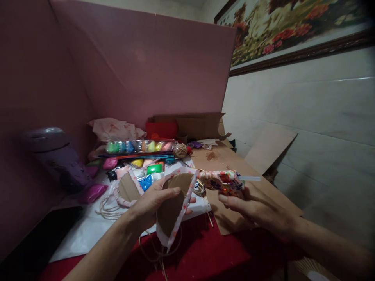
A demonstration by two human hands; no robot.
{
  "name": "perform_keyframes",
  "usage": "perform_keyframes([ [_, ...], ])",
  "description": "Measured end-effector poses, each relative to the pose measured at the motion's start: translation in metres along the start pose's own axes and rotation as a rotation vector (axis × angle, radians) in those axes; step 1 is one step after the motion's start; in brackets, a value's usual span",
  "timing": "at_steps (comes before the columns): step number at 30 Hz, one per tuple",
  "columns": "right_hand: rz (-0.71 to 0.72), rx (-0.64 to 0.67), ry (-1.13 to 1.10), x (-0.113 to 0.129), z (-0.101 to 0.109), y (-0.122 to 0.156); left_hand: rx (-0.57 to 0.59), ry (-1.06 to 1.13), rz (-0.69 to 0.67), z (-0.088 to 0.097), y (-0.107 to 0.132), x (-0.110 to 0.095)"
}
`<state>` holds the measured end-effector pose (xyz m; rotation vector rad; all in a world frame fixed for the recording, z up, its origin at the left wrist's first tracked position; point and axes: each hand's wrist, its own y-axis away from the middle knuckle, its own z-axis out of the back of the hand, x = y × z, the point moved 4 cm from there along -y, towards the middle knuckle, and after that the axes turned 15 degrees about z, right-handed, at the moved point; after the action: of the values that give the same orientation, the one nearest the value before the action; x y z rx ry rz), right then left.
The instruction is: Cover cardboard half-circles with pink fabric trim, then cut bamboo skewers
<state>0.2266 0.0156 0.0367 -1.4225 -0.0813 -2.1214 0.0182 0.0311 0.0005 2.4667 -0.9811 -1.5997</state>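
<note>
My left hand (159,199) grips a teardrop-shaped cardboard piece (174,197), thumb on its bare brown face and fingers behind. White fabric with reddish spots wraps its edge, and thin twine (159,255) hangs below it. In my right hand (246,205) is a hot glue gun (221,181) with a floral pattern, a small red light lit and a clear glue stick (249,178) out of its back. The gun's nozzle end points left, close to the piece's right edge; whether they touch I cannot tell. A second fabric-edged cardboard piece (129,189) lies to the left.
Several colored clay packets (154,168) and a twine ball (180,150) lie behind my hands. A purple bottle (57,160) stands at left near a black flat object (43,242). Cardboard sheets (240,168) cover the right, with white paper (73,238) at left.
</note>
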Motion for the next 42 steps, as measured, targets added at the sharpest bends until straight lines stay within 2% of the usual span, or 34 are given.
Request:
perform_keyframes([
  [4,-0.014,-0.013,0.008,-0.0026,0.0002,0.0002,-0.011,0.009,0.007,0.0016,-0.0001,0.0007],
  [9,-0.023,0.038,-0.005,-0.0034,-0.0004,-0.0008,-0.007,0.014,-0.017,0.0036,-0.0014,0.001],
  [13,-0.049,-0.012,0.002,-0.0055,0.0013,-0.0001,-0.006,0.014,-0.021,0.0043,-0.0025,0.0013],
  [19,-0.042,0.02,0.029,-0.0053,-0.002,0.0,-0.001,-0.015,-0.013,0.0009,-0.0001,0.0],
  [25,-0.008,-0.022,0.106,-0.006,0.0011,-0.0002,-0.035,-0.038,0.005,0.0027,-0.0006,0.0017],
  [32,0.079,0.001,0.147,-0.0043,0.003,-0.0042,-0.006,-0.045,-0.002,0.0029,-0.0017,0.0023],
  [37,0.01,-0.003,0.084,-0.005,-0.0016,-0.0011,-0.015,-0.06,0.007,0.002,-0.0011,0.0026],
  [40,-0.077,-0.019,0.091,-0.0065,-0.0006,0.001,-0.019,-0.074,0.004,-0.0004,0.0004,0.0014],
  [42,-0.085,-0.014,0.113,-0.0067,0.0003,0.001,-0.019,-0.085,0.001,-0.002,0.0014,0.0007],
])
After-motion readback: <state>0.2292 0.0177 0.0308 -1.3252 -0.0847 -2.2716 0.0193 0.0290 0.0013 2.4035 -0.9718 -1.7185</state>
